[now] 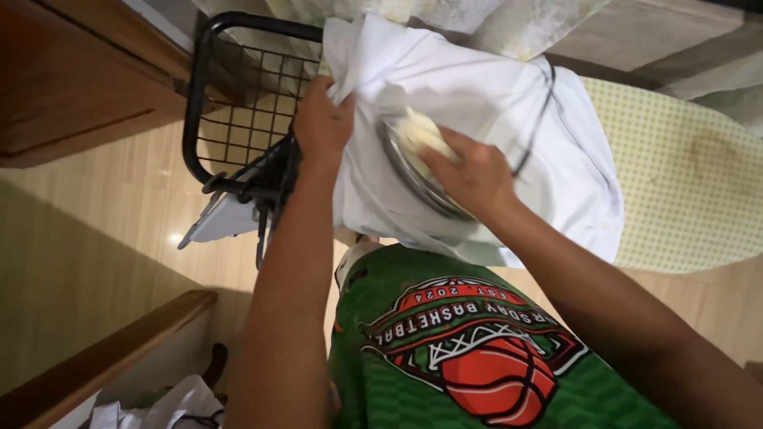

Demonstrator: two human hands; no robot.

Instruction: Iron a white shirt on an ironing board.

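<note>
White cloth, a shirt-like garment, lies draped over the narrow end of our ironing board, whose cover is pale yellow-green with a fine grid. Our left hand pinches the garment's left edge, fingers clenched on a fold of the fabric. Our right hand is wrapped around the cream handle of an iron, whose shiny metal soleplate rim shows just under the hand, pressed against the white cloth (a thin dark cord curves across the fabric beside it). Left of the board's end, a black wire rack stands out over the light wooden floor, touching or nearly touching the garment's edge; we cannot tell which. Below our arms hangs our green jersey with a red ball print. Crumpled white things lie at the bottom left, beside a wooden ledge.
</note>
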